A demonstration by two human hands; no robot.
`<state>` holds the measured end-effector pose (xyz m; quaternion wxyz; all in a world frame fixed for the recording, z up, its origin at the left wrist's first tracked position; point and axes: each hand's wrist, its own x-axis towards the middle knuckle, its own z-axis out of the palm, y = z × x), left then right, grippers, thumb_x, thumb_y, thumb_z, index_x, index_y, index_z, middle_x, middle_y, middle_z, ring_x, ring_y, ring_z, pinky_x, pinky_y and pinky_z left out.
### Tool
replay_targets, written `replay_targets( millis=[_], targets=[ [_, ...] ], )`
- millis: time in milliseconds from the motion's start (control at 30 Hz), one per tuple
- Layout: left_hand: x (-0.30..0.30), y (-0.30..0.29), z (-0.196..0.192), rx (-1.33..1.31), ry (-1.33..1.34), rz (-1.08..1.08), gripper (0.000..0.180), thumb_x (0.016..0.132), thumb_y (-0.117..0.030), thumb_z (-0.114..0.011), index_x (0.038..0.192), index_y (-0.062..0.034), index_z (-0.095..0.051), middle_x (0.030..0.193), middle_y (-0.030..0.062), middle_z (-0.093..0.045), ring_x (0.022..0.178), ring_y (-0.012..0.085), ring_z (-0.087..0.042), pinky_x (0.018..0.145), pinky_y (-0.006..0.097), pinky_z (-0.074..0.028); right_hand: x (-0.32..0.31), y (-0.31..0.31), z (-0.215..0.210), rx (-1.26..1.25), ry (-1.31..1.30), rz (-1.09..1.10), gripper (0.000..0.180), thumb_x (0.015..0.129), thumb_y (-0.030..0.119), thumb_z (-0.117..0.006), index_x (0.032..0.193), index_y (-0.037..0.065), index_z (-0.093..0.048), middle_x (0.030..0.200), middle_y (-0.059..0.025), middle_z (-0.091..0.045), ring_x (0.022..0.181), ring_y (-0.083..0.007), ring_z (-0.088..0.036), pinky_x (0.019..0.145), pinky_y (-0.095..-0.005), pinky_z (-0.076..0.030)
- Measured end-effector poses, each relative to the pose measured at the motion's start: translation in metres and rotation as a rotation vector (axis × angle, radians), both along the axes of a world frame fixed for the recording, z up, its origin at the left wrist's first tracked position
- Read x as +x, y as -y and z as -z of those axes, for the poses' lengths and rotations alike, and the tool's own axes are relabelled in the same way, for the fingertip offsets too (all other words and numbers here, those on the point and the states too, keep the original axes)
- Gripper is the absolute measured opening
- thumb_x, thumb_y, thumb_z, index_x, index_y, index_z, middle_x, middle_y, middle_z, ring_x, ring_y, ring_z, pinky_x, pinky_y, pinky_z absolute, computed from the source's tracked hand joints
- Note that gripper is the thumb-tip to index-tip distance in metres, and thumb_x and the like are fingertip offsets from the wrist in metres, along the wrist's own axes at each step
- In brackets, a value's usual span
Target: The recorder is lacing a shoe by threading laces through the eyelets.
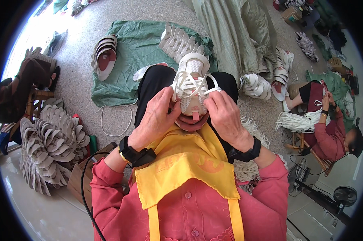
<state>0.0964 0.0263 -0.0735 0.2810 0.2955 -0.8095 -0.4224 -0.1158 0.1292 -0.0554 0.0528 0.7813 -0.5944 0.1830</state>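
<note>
A white sneaker upper with a mesh tongue and a pink heel tab rests on my lap, toe pointing away from me. White shoelace criss-crosses its front, and its two sides loop outward. On the left side of the shoe, my left hand pinches the lace between thumb and fingers. My right hand grips the lace on the other side, fingertips close to the upper. A yellow apron lies beneath my wrists.
A green sheet carries nested shoes and a row of uppers. Many grey pieces are stacked at left. A large sack stands ahead. White laces lie by my right arm. Another person sits at right.
</note>
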Motion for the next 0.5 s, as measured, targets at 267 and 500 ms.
replay_targets(
  millis=[267,500],
  targets=[
    [-0.001,-0.002,-0.001,0.052,-0.025,-0.036,0.015,0.090,0.003,-0.064,0.099,0.0018,-0.052,0.084,0.0100,-0.055,0.064,0.0165,-0.055,0.059,0.029,-0.048,0.024,-0.007,0.004,0.103,0.524,-0.237,0.019,0.087,-0.005,-0.068,0.099,0.000,-0.055,0.090,-0.0119,-0.061,0.079,-0.0304,-0.067,0.067,-0.0380,-0.056],
    [-0.002,-0.001,-0.001,0.017,-0.020,-0.025,0.015,0.091,0.003,-0.065,0.099,0.0012,-0.053,0.083,0.0096,-0.055,0.064,0.0170,-0.055,0.059,0.030,-0.047,0.038,-0.007,-0.004,0.228,0.717,-0.303,0.013,0.090,-0.003,-0.064,0.097,-0.001,-0.054,0.087,-0.0119,-0.056,0.079,-0.0301,-0.066,0.068,-0.0383,-0.054]
  ],
)
